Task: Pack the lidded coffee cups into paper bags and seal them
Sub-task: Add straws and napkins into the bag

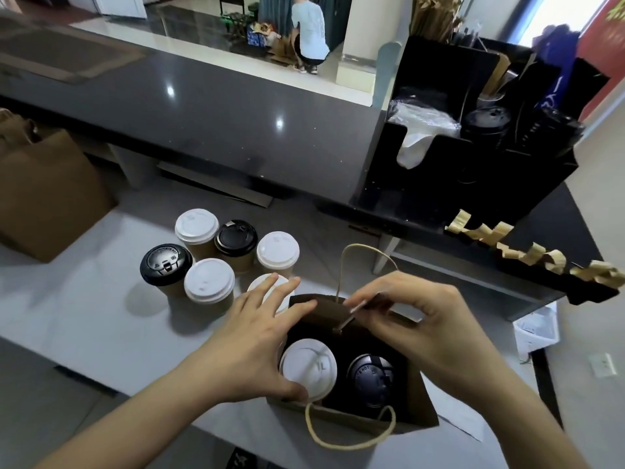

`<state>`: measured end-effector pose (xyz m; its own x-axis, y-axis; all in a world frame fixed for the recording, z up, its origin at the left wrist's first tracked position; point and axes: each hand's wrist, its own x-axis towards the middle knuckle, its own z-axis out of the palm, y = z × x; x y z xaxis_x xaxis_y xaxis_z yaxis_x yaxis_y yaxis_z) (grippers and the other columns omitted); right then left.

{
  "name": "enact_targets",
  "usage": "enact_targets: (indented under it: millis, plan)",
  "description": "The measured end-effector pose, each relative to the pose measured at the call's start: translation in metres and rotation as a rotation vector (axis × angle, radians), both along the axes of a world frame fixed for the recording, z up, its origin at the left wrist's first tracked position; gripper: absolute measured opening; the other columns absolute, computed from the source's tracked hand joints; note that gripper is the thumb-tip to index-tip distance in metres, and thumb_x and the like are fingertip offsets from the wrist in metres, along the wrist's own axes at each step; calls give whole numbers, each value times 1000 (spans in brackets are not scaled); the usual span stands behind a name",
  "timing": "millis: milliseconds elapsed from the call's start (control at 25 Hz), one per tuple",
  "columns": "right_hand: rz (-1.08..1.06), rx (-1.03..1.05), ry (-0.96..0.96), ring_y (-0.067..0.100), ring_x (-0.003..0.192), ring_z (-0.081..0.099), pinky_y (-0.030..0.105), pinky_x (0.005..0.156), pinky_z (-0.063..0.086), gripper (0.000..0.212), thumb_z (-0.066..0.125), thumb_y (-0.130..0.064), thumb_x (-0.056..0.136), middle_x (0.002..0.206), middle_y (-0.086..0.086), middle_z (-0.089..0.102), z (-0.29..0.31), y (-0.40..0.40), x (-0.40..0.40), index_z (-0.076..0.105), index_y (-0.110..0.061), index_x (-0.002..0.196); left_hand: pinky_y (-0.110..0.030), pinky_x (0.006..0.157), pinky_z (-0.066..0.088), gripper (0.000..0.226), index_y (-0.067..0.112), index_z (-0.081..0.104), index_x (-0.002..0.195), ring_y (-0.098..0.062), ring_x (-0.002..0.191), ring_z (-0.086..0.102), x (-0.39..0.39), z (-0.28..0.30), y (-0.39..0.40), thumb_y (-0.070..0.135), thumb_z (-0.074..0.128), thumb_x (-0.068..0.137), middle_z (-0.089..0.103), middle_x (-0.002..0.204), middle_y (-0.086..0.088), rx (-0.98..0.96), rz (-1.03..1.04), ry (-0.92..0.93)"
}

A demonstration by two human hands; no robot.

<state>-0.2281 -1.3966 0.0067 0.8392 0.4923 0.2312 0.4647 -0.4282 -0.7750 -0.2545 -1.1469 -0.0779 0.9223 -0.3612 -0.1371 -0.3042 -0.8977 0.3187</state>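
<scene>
We pinched the open brown paper bag (351, 424)'s far rim in our right hand (422, 319), left hand (257, 336) spread wide beside it, risking tearing it.

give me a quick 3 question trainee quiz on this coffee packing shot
1. How many lidded cups sit inside the open brown paper bag?
2. True or false: the right hand pinches the far rim of the bag.
3. Which lid colour is commoner among the cups standing outside the bag: A white, B black?

Key: 1. Two: a white-lidded cup and a black-lidded cup. 2. True; the left hand spreads over the bag's left side. 3. A: four white, including the white lid, against two black, including the black lid.
</scene>
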Motion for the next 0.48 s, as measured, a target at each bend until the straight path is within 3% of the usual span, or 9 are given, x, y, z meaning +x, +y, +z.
enact_targets:
  millis: [160, 280, 360, 480]
  plan:
    - [76, 13, -96, 16, 90, 71, 34, 76, 56, 11, 73, -18, 93, 95, -11, 72, 2, 14, -9, 76, -25, 100, -40, 126, 5, 119, 48, 10, 155, -15, 153, -20, 1, -2, 0, 83, 67, 57, -8, 166, 15, -17, -11, -12]
    - [96, -28, -159, 14, 89, 69, 31, 73, 55, 13, 72, -23, 93, 96, -20, 70, 3, 14, -13, 73, -32, 101, -38, 126, 5, 119, 48, 8, 156, -14, 153, -22, 0, -2, 0, 81, 69, 59, -8, 166, 15, -33, -5, -2]
    - [109, -224, -178, 8, 89, 64, 31, 70, 54, 14, 68, -27, 93, 93, -22, 67, -12, 15, -6, 69, -36, 103, -37, 126, 4, 119, 48, 7, 155, -14, 152, -22, -2, -2, 1, 82, 68, 59, -7, 166, 14, -36, -8, -3]
    - [120, -562, -308, 6, 72, 56, 26, 52, 48, 11, 61, -35, 86, 75, -18, 64, -48, 19, 6, 67, -36, 94, -36, 126, 4, 120, 47, 6, 156, -14, 152, -24, -2, -1, 1, 81, 69, 59, -8, 166, 13, -37, -13, -1]
